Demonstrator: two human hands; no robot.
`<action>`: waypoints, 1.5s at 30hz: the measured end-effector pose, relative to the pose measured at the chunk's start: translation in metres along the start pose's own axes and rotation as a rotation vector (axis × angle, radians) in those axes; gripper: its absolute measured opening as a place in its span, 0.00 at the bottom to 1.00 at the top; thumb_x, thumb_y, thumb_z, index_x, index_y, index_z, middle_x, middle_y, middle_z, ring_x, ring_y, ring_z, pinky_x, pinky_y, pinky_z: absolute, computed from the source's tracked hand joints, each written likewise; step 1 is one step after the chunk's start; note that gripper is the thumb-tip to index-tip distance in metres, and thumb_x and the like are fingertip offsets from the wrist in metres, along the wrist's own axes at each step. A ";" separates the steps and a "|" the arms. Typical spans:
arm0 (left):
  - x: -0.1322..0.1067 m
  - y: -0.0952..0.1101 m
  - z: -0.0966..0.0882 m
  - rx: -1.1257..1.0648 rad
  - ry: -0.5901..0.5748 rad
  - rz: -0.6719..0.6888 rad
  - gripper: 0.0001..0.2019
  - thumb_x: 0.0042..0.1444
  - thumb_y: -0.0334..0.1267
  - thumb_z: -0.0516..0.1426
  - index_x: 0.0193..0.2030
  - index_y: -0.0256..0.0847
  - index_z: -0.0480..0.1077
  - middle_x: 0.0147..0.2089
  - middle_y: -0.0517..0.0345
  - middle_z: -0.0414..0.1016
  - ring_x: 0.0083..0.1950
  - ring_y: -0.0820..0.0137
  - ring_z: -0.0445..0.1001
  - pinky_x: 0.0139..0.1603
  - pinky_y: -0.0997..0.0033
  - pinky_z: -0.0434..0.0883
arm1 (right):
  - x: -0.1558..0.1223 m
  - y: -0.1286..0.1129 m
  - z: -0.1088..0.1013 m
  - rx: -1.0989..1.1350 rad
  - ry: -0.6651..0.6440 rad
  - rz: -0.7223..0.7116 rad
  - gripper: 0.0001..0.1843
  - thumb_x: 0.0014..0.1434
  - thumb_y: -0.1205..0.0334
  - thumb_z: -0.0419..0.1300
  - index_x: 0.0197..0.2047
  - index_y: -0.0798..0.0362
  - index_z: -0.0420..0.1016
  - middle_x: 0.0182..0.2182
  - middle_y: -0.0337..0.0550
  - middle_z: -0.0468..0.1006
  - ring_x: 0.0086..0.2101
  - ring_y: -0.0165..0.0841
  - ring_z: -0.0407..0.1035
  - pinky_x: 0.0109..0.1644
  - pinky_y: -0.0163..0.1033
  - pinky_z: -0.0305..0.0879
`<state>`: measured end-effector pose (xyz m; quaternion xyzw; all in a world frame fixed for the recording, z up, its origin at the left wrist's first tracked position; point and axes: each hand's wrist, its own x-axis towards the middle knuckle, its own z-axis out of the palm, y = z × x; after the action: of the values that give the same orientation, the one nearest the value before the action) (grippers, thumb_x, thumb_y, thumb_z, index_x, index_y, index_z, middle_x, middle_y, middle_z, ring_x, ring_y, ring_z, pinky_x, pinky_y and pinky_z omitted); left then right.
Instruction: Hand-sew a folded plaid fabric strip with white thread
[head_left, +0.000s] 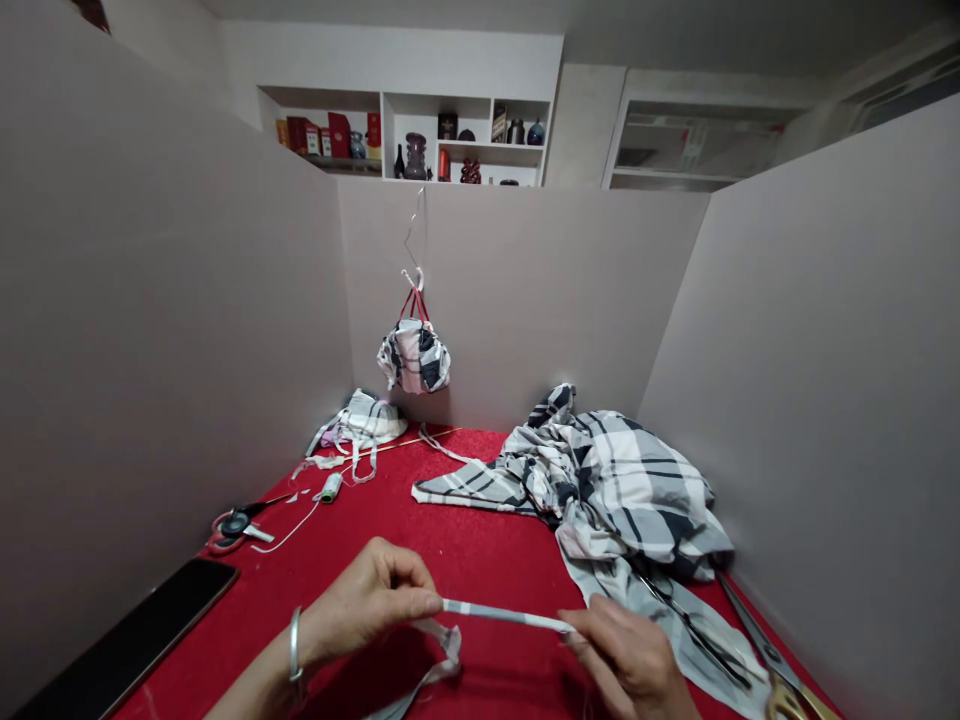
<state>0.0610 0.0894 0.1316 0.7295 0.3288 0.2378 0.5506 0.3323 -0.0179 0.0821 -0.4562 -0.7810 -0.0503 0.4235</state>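
Checked fabric strip [502, 616], taut — left hand [367, 600], right hand [622, 655], both pinching it

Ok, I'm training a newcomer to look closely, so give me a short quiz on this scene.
1. True or false: the fabric strip is pulled out between the left hand and the right hand.
2. Which wrist wears the metal bangle, left or right?
3. What hangs against the back wall, above the red surface?

Key: 1. True. 2. Left. 3. A checked fabric bag with red handles.
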 end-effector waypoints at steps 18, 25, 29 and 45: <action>-0.011 -0.001 0.018 -0.147 -0.001 -0.153 0.16 0.38 0.47 0.65 0.22 0.31 0.74 0.14 0.65 0.60 0.18 0.80 0.52 0.18 0.79 0.48 | 0.006 -0.022 -0.024 -0.516 0.265 -0.491 0.20 0.66 0.64 0.43 0.53 0.67 0.67 0.15 0.39 0.62 0.18 0.32 0.59 0.22 0.37 0.50; -0.008 -0.004 0.014 -0.298 0.045 -0.147 0.17 0.38 0.44 0.66 0.20 0.36 0.63 0.13 0.68 0.59 0.13 0.80 0.55 0.14 0.80 0.52 | -0.001 -0.022 -0.021 -0.547 0.199 -0.484 0.21 0.64 0.68 0.44 0.58 0.67 0.61 0.16 0.40 0.65 0.18 0.32 0.61 0.24 0.38 0.51; -0.010 -0.003 0.003 -0.426 -0.082 -0.108 0.15 0.41 0.42 0.64 0.22 0.35 0.63 0.17 0.64 0.65 0.18 0.77 0.63 0.20 0.79 0.60 | -0.003 -0.021 -0.023 -0.518 0.180 -0.434 0.21 0.64 0.65 0.45 0.58 0.64 0.62 0.18 0.41 0.67 0.20 0.33 0.63 0.24 0.38 0.54; 0.001 0.011 0.004 0.418 -0.244 -0.135 0.06 0.48 0.32 0.53 0.31 0.38 0.70 0.20 0.65 0.65 0.18 0.77 0.64 0.19 0.81 0.57 | -0.009 -0.014 -0.015 -0.516 0.124 -0.373 0.15 0.59 0.70 0.53 0.49 0.60 0.71 0.21 0.45 0.70 0.26 0.36 0.67 0.28 0.40 0.57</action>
<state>0.0666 0.0857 0.1415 0.8273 0.3498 0.0374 0.4380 0.3332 -0.0392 0.0899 -0.3935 -0.7853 -0.3511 0.3243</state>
